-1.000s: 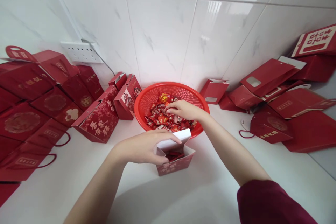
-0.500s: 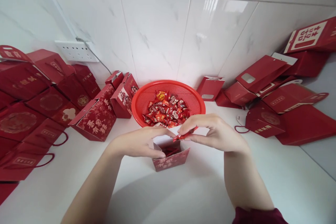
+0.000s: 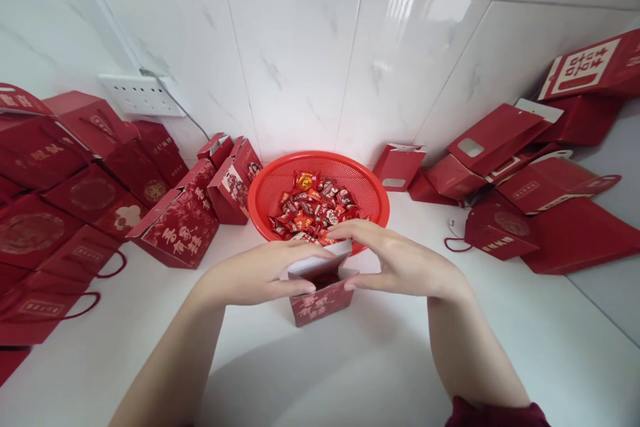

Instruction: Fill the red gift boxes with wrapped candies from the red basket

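A small red box [image 3: 323, 305] with a pale floral print stands on the white table, its top open and its white inner flap raised. My left hand [image 3: 260, 273] is at the box's left side, thumb on the rim and fingers behind the flap, holding it. On the right side, my right hand [image 3: 395, 260] has its thumb at the box's corner and its fingers stretched out over the flap, apart, with no candy showing in it. Just behind the box sits a red plastic basket [image 3: 383, 203] with wrapped candies [image 3: 305, 203]. The box's inside is dark and its contents are unclear.
Red gift boxes [image 3: 175, 227] are stacked along the left, several with cord handles. More red boxes [image 3: 500, 140] are piled at the right, and one small red bag [image 3: 399, 168] stands by the wall. A power strip [image 3: 140, 95] with a cable is on the wall.
The red wrapped candy that was in my right hand is no longer visible. My right hand has opened and now lies against the box's right side; the white flap shows more.
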The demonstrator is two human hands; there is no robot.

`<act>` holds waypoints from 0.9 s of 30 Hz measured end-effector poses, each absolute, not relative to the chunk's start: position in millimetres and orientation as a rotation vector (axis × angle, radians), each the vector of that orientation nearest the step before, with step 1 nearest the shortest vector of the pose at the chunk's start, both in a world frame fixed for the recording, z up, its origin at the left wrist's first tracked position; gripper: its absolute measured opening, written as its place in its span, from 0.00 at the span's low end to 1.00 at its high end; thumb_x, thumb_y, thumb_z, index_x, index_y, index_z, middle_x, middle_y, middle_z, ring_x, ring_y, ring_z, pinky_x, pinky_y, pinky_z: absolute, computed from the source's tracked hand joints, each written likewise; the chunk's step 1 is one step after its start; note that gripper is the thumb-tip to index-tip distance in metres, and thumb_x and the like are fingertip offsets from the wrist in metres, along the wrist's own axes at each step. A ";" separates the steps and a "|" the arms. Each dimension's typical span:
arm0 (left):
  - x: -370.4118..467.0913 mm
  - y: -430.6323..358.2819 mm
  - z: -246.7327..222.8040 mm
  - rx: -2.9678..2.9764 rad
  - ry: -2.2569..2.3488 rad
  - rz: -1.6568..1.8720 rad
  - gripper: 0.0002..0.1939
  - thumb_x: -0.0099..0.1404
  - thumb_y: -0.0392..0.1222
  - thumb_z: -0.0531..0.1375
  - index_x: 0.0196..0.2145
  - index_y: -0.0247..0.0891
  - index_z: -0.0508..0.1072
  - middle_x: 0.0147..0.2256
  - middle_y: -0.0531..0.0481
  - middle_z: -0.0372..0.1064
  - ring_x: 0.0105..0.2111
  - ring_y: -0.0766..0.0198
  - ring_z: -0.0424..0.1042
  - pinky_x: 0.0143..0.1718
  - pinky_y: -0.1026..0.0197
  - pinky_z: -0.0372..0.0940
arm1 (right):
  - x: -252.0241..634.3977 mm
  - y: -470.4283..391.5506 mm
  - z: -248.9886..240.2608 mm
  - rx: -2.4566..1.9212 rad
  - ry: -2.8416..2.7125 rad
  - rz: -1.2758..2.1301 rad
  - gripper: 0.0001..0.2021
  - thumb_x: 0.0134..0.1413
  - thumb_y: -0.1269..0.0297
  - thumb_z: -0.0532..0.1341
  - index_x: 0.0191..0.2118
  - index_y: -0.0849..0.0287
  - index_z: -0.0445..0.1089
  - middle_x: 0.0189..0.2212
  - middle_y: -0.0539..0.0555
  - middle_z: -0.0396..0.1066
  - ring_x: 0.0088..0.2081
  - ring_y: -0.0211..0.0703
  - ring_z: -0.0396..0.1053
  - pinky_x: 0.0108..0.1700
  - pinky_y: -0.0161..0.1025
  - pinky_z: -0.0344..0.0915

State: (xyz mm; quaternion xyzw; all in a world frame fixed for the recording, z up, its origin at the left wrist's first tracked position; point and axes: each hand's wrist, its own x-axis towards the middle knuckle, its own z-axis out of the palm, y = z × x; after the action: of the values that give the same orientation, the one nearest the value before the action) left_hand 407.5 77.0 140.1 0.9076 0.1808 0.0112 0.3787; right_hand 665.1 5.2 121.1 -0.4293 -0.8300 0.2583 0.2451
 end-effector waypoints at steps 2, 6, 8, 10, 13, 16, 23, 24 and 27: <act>406.7 71.0 145.1 2.322 0.540 0.079 0.31 0.67 0.53 0.59 0.65 0.55 0.57 0.63 0.53 0.61 0.59 0.53 0.65 0.57 0.58 0.61 | 665.4 6.3 116.2 -1.295 -2.282 0.739 0.31 0.55 0.58 0.67 0.63 0.51 0.59 0.57 0.56 0.68 0.54 0.50 0.68 0.54 0.47 0.67; 405.6 65.1 144.5 2.368 0.720 -0.001 0.40 0.60 0.54 0.66 0.66 0.55 0.55 0.60 0.52 0.66 0.53 0.51 0.71 0.49 0.58 0.66 | 660.7 9.1 113.4 -1.355 -2.298 0.784 0.20 0.57 0.68 0.63 0.56 0.51 0.66 0.48 0.52 0.74 0.43 0.45 0.73 0.45 0.41 0.68; 406.1 66.6 140.1 2.431 0.735 -0.015 0.31 0.65 0.51 0.62 0.64 0.53 0.60 0.57 0.51 0.69 0.52 0.52 0.72 0.50 0.57 0.66 | 657.3 10.2 113.3 -1.310 -2.338 0.766 0.13 0.59 0.71 0.61 0.49 0.53 0.70 0.44 0.52 0.75 0.41 0.44 0.72 0.42 0.39 0.67; 407.7 69.5 135.8 2.481 0.743 -0.006 0.20 0.69 0.47 0.56 0.58 0.50 0.69 0.53 0.50 0.73 0.51 0.52 0.72 0.52 0.55 0.64 | 653.4 10.8 112.0 -1.283 -2.385 0.743 0.08 0.62 0.70 0.58 0.44 0.54 0.72 0.41 0.52 0.74 0.39 0.43 0.71 0.39 0.38 0.66; 410.7 72.9 132.3 2.507 0.765 -0.018 0.16 0.72 0.43 0.51 0.50 0.46 0.76 0.46 0.48 0.76 0.48 0.53 0.74 0.52 0.54 0.63 | 645.7 11.2 107.8 -1.299 -2.424 0.709 0.10 0.67 0.68 0.53 0.43 0.54 0.73 0.40 0.53 0.72 0.38 0.42 0.71 0.39 0.39 0.67; 410.8 72.3 130.8 2.504 0.741 0.007 0.17 0.73 0.42 0.49 0.50 0.45 0.75 0.48 0.49 0.76 0.48 0.54 0.74 0.54 0.53 0.62 | 636.2 11.1 105.8 -1.301 -2.430 0.707 0.13 0.70 0.62 0.50 0.47 0.54 0.73 0.43 0.55 0.72 0.42 0.45 0.71 0.43 0.41 0.67; 400.8 66.6 132.0 2.404 0.741 -0.024 0.21 0.75 0.45 0.46 0.62 0.47 0.64 0.57 0.49 0.69 0.54 0.56 0.70 0.56 0.57 0.62 | 626.2 10.1 109.0 -1.226 -2.482 0.789 0.22 0.73 0.54 0.43 0.37 0.58 0.69 0.33 0.53 0.72 0.34 0.43 0.69 0.37 0.40 0.63; 399.7 66.6 133.3 2.401 0.734 -0.048 0.21 0.75 0.47 0.46 0.62 0.47 0.64 0.56 0.49 0.70 0.53 0.56 0.71 0.55 0.58 0.62 | 626.5 10.1 108.5 -1.226 -2.483 0.790 0.22 0.73 0.54 0.43 0.37 0.59 0.69 0.33 0.53 0.71 0.33 0.42 0.68 0.36 0.39 0.63; 397.9 67.8 137.0 2.388 0.674 -0.092 0.21 0.74 0.49 0.49 0.61 0.46 0.65 0.52 0.49 0.73 0.50 0.56 0.73 0.51 0.59 0.64 | 628.0 9.8 107.5 -1.204 -2.490 0.828 0.19 0.72 0.54 0.46 0.38 0.59 0.69 0.34 0.53 0.72 0.34 0.42 0.69 0.36 0.38 0.63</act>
State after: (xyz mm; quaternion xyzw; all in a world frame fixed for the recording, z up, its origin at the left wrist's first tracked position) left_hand 397.9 67.8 137.0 0.9101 0.2568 -0.0352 0.3232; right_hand 628.0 9.8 107.5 -0.4137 -0.8555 0.2844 0.1269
